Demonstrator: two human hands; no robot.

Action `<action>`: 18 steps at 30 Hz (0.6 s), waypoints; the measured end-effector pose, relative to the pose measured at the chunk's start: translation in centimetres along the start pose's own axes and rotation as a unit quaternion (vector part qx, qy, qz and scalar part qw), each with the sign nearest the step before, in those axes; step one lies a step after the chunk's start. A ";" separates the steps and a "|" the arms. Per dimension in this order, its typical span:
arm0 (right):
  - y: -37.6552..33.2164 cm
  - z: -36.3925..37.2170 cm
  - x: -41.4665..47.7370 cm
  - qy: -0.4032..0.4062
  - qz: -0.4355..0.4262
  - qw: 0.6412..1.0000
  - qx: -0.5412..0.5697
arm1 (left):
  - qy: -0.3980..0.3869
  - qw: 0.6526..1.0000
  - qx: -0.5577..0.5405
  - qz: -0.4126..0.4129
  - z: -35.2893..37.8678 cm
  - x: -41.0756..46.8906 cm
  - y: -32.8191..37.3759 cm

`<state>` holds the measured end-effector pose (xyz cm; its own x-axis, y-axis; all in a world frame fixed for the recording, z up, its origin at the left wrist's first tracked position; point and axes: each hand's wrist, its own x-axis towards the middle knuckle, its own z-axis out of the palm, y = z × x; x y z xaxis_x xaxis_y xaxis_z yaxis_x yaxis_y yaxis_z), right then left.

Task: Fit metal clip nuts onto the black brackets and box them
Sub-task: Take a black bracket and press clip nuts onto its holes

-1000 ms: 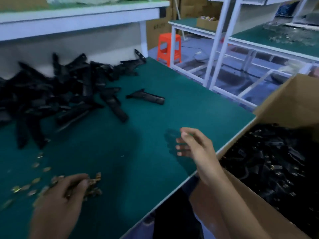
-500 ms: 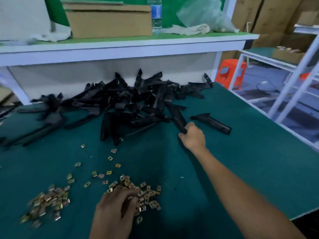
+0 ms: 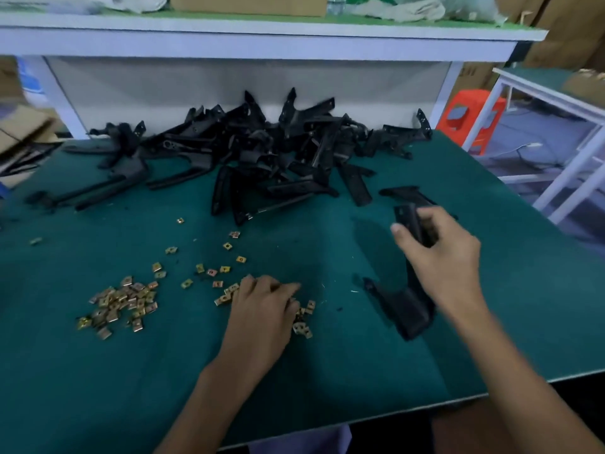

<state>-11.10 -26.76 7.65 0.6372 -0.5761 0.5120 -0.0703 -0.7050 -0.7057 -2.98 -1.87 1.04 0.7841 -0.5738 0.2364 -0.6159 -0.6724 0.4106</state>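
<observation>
Head view. I see a green-matted worktable (image 3: 327,381) with a white shelf (image 3: 262,44) running across its far side. A heap of black plastic brackets (image 3: 262,152) lies along the far edge, under the shelf. One loose black bracket (image 3: 401,192) lies flat just beyond the right hand, between it and the heap. Small brass-coloured square metal clip nuts (image 3: 212,273) are scattered on the mat. A dense cluster of nuts (image 3: 121,303) lies well to the left, and more lie under and beside the left hand. An orange plastic stool (image 3: 471,116) stands on the floor past the table's far right corner.

The right hand (image 3: 438,257) grips a long black bracket (image 3: 409,311) around its middle, fingers and thumb wrapped round it, right of the mat's centre. Its long axis runs far to near. The narrow end points toward the heap and the broad end toward the near table edge. I cannot tell whether the broad end touches the mat.

The left hand (image 3: 262,309) rests palm down on the nearer nuts, fingers bent onto them. I cannot tell whether they pinch one.
</observation>
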 end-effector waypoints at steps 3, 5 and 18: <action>1.2 1.7 -3.6 -0.128 -0.001 0.991 -0.026 | -0.026 1.000 0.014 0.008 0.7 0.3 0.6; 2.1 2.4 -5.7 -0.193 0.028 0.981 -0.023 | -0.046 0.999 0.019 -0.005 0.8 0.6 0.7; 1.3 2.1 -6.3 -0.145 -0.051 0.986 -0.070 | -0.059 0.998 -0.023 -0.030 -1.3 1.7 -0.3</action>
<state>-13.61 -23.22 2.47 0.8380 -0.3705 0.4005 -0.0865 -0.8150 -0.5729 -1.38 -2.07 2.48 0.8032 -0.5861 0.1061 -0.5620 -0.6866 0.4612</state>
